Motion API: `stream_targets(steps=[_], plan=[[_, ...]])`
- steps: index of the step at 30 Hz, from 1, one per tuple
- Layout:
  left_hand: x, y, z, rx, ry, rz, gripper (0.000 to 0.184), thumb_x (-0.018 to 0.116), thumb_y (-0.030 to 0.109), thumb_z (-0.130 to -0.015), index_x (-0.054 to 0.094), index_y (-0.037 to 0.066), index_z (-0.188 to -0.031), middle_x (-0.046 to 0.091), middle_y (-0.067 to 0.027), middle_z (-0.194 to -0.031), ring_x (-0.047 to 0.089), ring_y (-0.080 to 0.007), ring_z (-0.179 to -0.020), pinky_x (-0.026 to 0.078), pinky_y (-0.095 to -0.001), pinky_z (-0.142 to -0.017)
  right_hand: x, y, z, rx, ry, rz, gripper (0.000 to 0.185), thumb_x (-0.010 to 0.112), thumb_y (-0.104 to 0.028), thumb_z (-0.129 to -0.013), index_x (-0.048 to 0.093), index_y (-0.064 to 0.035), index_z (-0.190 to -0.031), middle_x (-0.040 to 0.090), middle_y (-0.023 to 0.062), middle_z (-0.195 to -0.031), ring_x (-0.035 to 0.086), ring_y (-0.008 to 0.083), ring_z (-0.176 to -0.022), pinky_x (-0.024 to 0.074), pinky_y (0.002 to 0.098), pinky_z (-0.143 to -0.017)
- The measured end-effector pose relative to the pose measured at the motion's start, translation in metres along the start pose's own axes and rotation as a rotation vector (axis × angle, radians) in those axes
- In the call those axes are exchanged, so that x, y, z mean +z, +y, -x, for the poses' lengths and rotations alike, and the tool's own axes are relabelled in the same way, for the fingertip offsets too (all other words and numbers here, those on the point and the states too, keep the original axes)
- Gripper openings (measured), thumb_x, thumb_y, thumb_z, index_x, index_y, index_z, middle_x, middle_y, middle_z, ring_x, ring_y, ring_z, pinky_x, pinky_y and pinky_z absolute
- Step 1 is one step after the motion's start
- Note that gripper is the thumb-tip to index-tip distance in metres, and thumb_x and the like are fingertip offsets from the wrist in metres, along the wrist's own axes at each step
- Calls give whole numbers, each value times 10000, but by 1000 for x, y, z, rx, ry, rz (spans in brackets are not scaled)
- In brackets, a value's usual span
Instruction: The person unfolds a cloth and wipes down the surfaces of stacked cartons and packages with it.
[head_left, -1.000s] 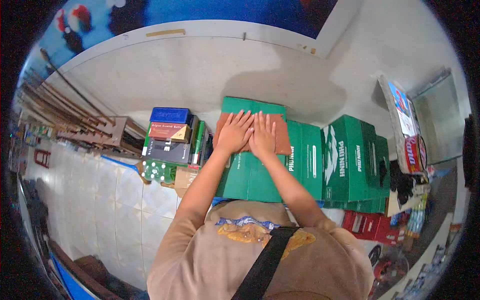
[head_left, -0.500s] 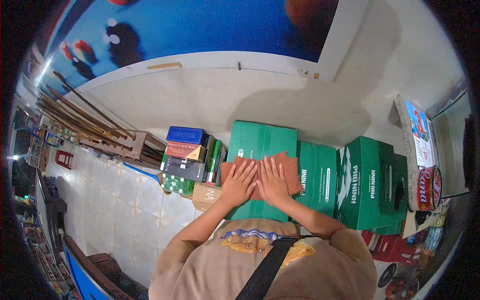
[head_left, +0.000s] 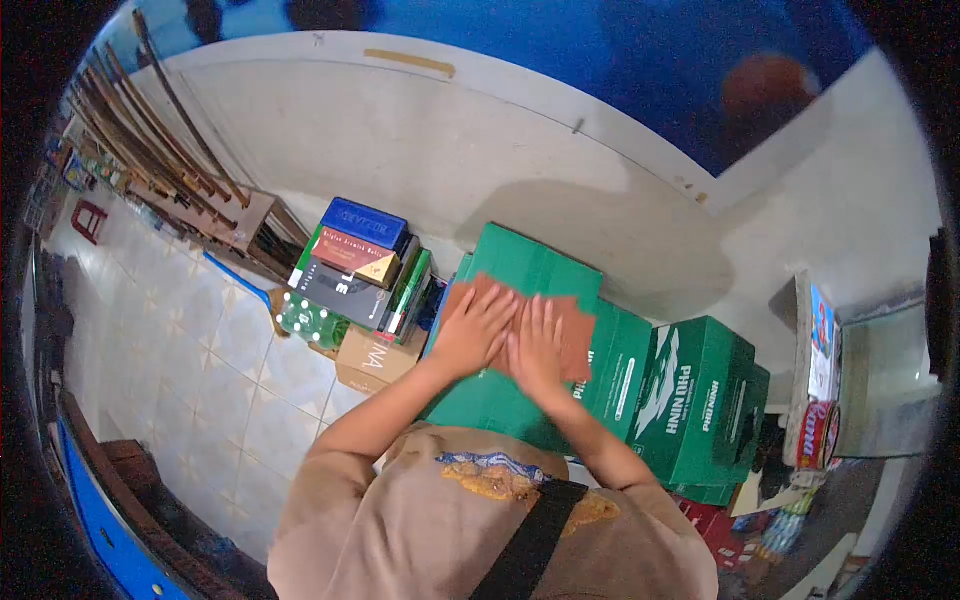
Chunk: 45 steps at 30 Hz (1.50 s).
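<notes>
A reddish-brown cloth (head_left: 572, 335) lies spread on top of a green cardboard box (head_left: 535, 262). My left hand (head_left: 478, 328) rests flat on the cloth's left part, fingers stretched out and pointing away from me. Close beside it, my right hand (head_left: 537, 355) also presses flat on the cloth with its fingers extended. Neither hand is closed around anything. The middle of the cloth is hidden under both palms.
More green boxes (head_left: 690, 385) stand to the right. At the left are stacked game boxes (head_left: 345, 285), a green plastic bottle (head_left: 312, 322) and a brown carton (head_left: 375, 360). Cue sticks (head_left: 150, 140) lean in a rack. A pale wall (head_left: 420, 130) rises behind.
The head view has turned and tilted, so the boxes appear slanted and the wall poster sits higher. Both hands still lie flat on the cloth.
</notes>
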<state>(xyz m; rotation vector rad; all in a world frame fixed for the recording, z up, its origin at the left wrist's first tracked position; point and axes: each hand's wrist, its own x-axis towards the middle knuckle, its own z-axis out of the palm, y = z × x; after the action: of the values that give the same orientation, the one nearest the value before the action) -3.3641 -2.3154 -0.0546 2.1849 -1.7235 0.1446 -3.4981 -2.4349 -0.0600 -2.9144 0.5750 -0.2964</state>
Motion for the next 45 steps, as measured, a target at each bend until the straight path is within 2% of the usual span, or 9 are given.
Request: stream_targets(steps=[6, 9, 13, 19, 27, 33, 37, 40, 45], plan=[[-29, 25, 71, -83, -78, 195, 594, 502, 382, -967, 437, 84, -1477, 385, -76, -1556, 290, -270, -1465, 125, -512, -1206, -26, -24, 42, -277, -226, -43, 732, 482, -336, -966, 245, 120, -1488, 158, 298, -1590, 118, 469, -1483, 78, 597, -1184], [-5, -6, 20, -101, -26, 115, 572, 505, 364, -974, 447, 87, -1470, 386, -85, -1556, 278, -294, -1471, 135, -522, -1204, -7, -8, -10, -187, -163, -29, 710, 453, -326, -988, 223, 110, -1500, 156, 286, -1595, 111, 449, -1490, 73, 578, -1194], [23, -84, -69, -110, 99, 579, 545, 536, 312, -983, 443, 91, -1472, 381, -110, -1557, 154, -342, -1508, 153, -528, -1200, 8, 22, -100, -87, 0, 33, 676, 438, -337, -997, 254, 64, -1511, 203, 228, -1605, 150, 411, -1492, 91, 568, -1197], [49, -83, -43, -136, 233, 1078, 590, 533, 337, -1002, 372, 101, -1518, 234, -143, -1619, 87, -371, -1513, 110, -477, -1217, 8, -13, -77, 51, -15, 11, 664, 439, -328, -1003, 259, 57, -1513, 208, 224, -1604, 145, 407, -1494, 102, 565, -1195], [12, 0, 120, -215, 168, 882, 607, 496, 193, -994, 274, 2, -1525, 176, -235, -1605, 139, -458, -1483, 139, -513, -1212, -9, -76, 27, -229, -280, -76, 681, 502, -277, -948, 280, 51, -1503, 188, 249, -1602, 127, 434, -1494, 86, 594, -1185], [28, -29, 33, -304, 206, 797, 619, 440, 134, -984, 198, -71, -1516, 148, -360, -1557, 152, -500, -1459, 153, -476, -1216, 1, -49, -50, -157, -160, -40, 629, 404, -306, -991, 290, 18, -1518, 206, 203, -1613, 141, 389, -1503, 91, 561, -1195], [44, -61, -56, -266, 259, 558, 603, 456, 184, -986, 261, -53, -1505, 218, -317, -1560, 223, -489, -1442, 180, -483, -1211, 21, -17, -97, 163, 88, -73, 601, 354, -341, -1024, 290, -32, -1535, 240, 163, -1613, 171, 359, -1501, 105, 541, -1201], [30, -74, -84, -74, 104, 74, 578, 450, 245, -992, 339, -46, -1480, 300, -268, -1550, 260, -472, -1435, 222, -482, -1198, 29, -2, -103, 184, 180, -53, 606, 365, -354, -1022, 302, -29, -1529, 263, 166, -1603, 186, 362, -1495, 107, 540, -1202], [22, -42, -43, -134, 182, 61, 583, 512, 348, -955, 430, 118, -1484, 394, -132, -1543, 323, -384, -1433, 276, -477, -1166, 16, 8, -55, 48, 196, -56, 622, 460, -379, -991, 351, -55, -1510, 301, 139, -1587, 221, 354, -1481, 100, 625, -1172]])
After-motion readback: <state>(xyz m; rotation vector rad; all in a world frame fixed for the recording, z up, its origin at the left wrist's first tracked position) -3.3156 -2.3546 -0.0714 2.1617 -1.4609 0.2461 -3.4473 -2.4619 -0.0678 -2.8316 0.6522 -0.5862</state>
